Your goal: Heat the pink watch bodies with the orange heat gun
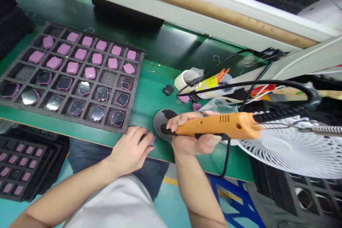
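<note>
My right hand [191, 133] is wrapped round an orange electric screwdriver [221, 125], whose black tip points left over a round black perforated pad [163, 123]. My left hand [130, 149] is closed on a small pink watch case [151, 138] at the front edge of the green bench, just left of the pad. The case is mostly hidden under my fingers.
A black foam tray [105, 77] with several pink watch cases, some face up, lies at the left. A white cup [185, 78], loose pink and black parts and tools lie behind the pad. A white fan [291, 149] stands at the right. More trays [24, 160] sit below the bench.
</note>
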### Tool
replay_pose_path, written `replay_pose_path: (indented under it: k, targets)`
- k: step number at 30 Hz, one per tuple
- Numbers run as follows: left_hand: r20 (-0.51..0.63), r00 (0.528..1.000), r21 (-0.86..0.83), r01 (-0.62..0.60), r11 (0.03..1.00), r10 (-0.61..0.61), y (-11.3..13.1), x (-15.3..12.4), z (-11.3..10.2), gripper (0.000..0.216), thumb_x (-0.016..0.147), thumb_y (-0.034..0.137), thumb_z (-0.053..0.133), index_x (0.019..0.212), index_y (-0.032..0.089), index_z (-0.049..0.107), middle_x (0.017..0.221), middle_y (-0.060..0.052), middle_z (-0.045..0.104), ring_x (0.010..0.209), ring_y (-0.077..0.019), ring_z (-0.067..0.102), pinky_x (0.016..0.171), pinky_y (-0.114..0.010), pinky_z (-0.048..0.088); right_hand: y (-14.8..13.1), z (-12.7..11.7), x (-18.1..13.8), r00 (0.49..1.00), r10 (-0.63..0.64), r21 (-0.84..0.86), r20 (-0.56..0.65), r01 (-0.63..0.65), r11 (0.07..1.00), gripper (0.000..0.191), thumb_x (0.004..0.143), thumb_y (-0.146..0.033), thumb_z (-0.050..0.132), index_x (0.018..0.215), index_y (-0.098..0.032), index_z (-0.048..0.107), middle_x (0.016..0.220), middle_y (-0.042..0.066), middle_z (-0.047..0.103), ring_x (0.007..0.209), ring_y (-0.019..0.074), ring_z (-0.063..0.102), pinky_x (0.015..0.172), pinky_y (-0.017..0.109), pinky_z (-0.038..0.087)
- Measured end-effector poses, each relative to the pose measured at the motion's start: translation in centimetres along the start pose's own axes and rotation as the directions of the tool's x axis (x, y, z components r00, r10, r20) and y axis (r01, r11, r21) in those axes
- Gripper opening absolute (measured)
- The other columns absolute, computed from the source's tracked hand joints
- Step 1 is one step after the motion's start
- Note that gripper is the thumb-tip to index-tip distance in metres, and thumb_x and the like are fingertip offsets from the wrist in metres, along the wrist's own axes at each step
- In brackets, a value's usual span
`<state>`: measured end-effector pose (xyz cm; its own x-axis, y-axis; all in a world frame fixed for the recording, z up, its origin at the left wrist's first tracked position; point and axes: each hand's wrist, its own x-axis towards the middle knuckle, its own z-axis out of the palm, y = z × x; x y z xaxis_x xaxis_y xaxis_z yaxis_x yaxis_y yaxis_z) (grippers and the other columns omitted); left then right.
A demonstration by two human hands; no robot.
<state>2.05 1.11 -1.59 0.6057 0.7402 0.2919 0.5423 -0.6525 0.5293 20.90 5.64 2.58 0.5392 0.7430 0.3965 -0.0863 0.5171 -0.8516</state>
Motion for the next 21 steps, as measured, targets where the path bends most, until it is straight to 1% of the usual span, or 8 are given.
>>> replay_pose_path:
  k: [4,7,10,13,16,21]
  targets:
    - [-0.011,1.0,-0.011,-0.018,1.0,0.018,-0.12,-0.03,-0.03,0.032,0.112,0.029,0.065,0.143,0.019,0.065,0.128,-0.016,0.071,0.119,-0.0335,0.067,0.102,-0.052,0.061,0.02,0.09,0.1,1.0,-0.001,-0.004,-0.01,0.001,1.0,0.06,0.088,-0.081,0.073,0.118,-0.032,0.056,0.068,-0.011,0.063,0.037,0.0154,0.054,0.036,0.03,0.047]
    - [-0.021,0.999,-0.017,-0.036,0.999,0.036,-0.12,0.03,-0.14,0.031,0.112,0.027,0.064,0.142,0.019,0.065,0.128,-0.016,0.072,0.118,-0.0328,0.068,0.102,-0.052,0.06,0.01,0.28,0.11,1.0,-0.022,0.018,-0.007,0.022,1.0,0.058,0.09,-0.08,0.072,0.118,-0.031,0.057,0.069,-0.01,0.065,0.038,0.015,0.055,0.036,0.029,0.047]
    - [-0.034,0.998,-0.023,-0.045,0.999,0.045,-0.1,0.14,-0.25,0.029,0.112,0.026,0.064,0.14,0.018,0.066,0.127,-0.015,0.073,0.116,-0.032,0.069,0.101,-0.051,0.06,-0.1,0.44,0.14,0.999,-0.035,0.003,-0.011,0.035,0.999,0.059,0.091,-0.082,0.068,0.117,-0.03,0.057,0.069,-0.01,0.064,0.038,0.0148,0.055,0.036,0.029,0.047]
    - [-0.047,0.997,-0.02,-0.061,0.998,0.06,-0.09,0.21,-0.3,0.028,0.112,0.025,0.065,0.139,0.016,0.066,0.126,-0.015,0.073,0.115,-0.0317,0.068,0.101,-0.051,0.06,-0.3,0.52,0.21,1.0,-0.028,-0.026,-0.014,0.027,0.999,0.06,0.09,-0.082,0.07,0.116,-0.031,0.056,0.068,-0.01,0.064,0.036,0.0152,0.054,0.035,0.03,0.047]
    - [-0.052,0.996,-0.019,-0.071,0.997,0.069,-0.12,0.2,-0.29,0.028,0.112,0.024,0.065,0.138,0.015,0.066,0.126,-0.015,0.074,0.116,-0.0313,0.068,0.102,-0.05,0.06,-0.46,0.58,0.22,1.0,-0.026,-0.02,-0.011,0.026,0.999,0.059,0.089,-0.082,0.072,0.115,-0.031,0.056,0.067,-0.01,0.064,0.036,0.0155,0.054,0.034,0.03,0.047]
    - [-0.048,0.997,-0.026,-0.066,0.998,0.064,-0.12,0.12,-0.28,0.029,0.112,0.024,0.065,0.14,0.017,0.066,0.127,-0.015,0.074,0.116,-0.0312,0.069,0.102,-0.05,0.06,-0.18,0.67,-0.07,0.998,-0.056,-0.004,-0.006,0.056,0.998,0.057,0.092,-0.082,0.068,0.117,-0.031,0.058,0.069,-0.009,0.064,0.038,0.0151,0.055,0.035,0.029,0.047]
